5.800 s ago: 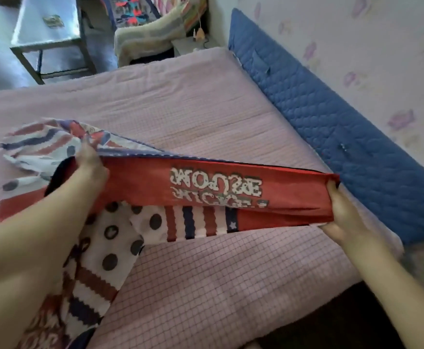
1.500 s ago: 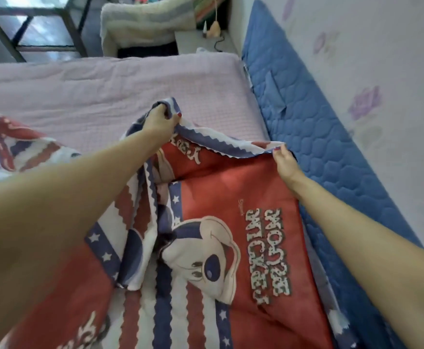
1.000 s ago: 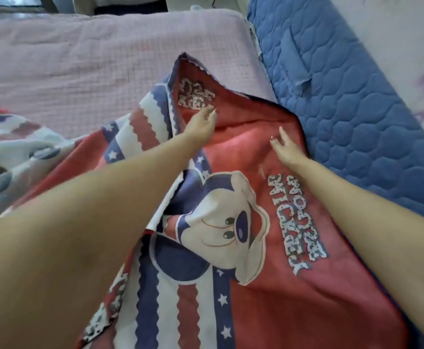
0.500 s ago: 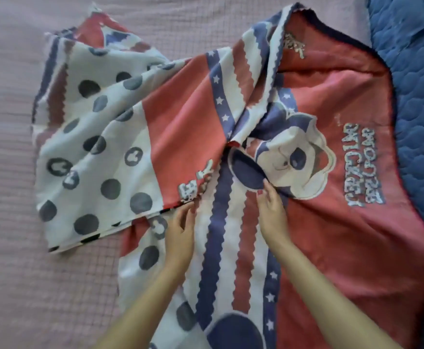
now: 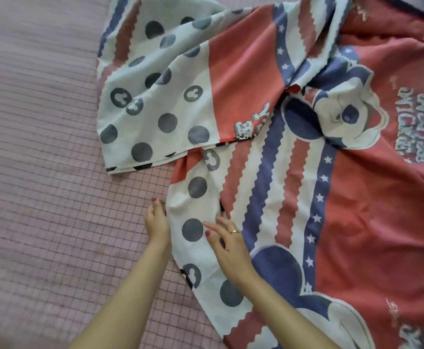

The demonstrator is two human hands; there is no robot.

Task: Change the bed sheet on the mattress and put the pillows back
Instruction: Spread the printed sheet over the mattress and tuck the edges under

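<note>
The bed sheet (image 5: 268,102), printed with red panels, blue and red wavy stripes, white stars, grey polka dots and a cartoon mouse, lies rumpled and partly folded over itself on the pink checked mattress (image 5: 42,172). The left hand (image 5: 156,224) lies at the sheet's near edge, its fingers hidden against the cloth, so its grip cannot be told. The right hand (image 5: 227,244), wearing a ring (image 5: 235,232), hovers over the sheet with fingers spread apart

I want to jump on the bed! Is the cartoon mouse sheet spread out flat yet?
Not yet. The sheet is partly folded: a polka-dot flap lies doubled over it, and pink mattress still shows.
</note>
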